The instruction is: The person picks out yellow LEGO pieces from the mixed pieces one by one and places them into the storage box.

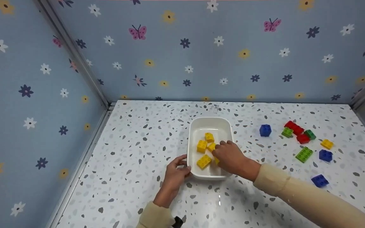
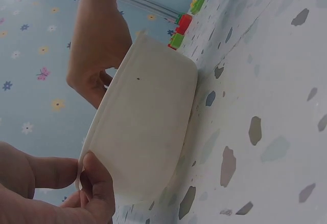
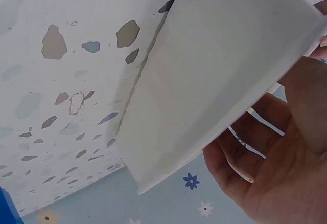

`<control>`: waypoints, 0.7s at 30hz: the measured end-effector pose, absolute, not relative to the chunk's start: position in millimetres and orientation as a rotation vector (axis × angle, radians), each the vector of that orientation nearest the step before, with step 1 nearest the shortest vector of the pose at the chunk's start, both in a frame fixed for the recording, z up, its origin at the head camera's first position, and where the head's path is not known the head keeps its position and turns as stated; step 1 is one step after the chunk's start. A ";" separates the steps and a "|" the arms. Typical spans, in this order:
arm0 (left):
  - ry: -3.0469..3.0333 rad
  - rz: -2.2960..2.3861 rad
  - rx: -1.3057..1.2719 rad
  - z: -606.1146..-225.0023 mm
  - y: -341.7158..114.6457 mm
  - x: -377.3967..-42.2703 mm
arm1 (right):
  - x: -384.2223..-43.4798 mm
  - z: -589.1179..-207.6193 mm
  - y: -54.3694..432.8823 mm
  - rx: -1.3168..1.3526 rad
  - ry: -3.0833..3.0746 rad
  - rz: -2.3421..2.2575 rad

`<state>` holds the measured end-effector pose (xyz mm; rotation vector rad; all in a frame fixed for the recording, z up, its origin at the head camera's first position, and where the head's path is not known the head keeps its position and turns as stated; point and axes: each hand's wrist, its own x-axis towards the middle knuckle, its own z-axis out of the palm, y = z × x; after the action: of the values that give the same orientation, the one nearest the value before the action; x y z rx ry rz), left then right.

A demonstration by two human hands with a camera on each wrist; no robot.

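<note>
In the head view, a white rectangular tub stands on the speckled table with several yellow toy building bricks inside. My left hand pinches the tub's left rim near its front corner; the left wrist view shows thumb and fingers on either side of that rim. Over the tub's right rim, my right hand reaches inside with curled fingers. A yellow brick shows at its fingertips, mostly covered by the hand. In the right wrist view, the tub wall hides the fingertips.
To the tub's right lie loose bricks: a blue one, red ones, a long light green one, a yellow one and more blue ones. Patterned walls border the table's back and sides.
</note>
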<state>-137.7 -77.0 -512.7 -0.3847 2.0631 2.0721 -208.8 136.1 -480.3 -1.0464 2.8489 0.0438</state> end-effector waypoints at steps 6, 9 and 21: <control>2.045 2.093 -0.383 -511.5 -76.4 -137.3 | -207.9 -484.9 135.3 -1.058 2.840 0.112; 2.037 2.106 -0.380 -511.4 -76.1 -137.3 | -207.5 -486.1 135.6 -1.043 2.824 0.106; 2.043 2.085 -0.417 -512.6 -75.7 -139.5 | -207.0 -483.4 140.7 -0.998 2.804 0.032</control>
<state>-139.5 -75.7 -512.6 -0.4174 2.0427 2.0854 -207.0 140.7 -483.4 -0.9982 2.8044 0.0325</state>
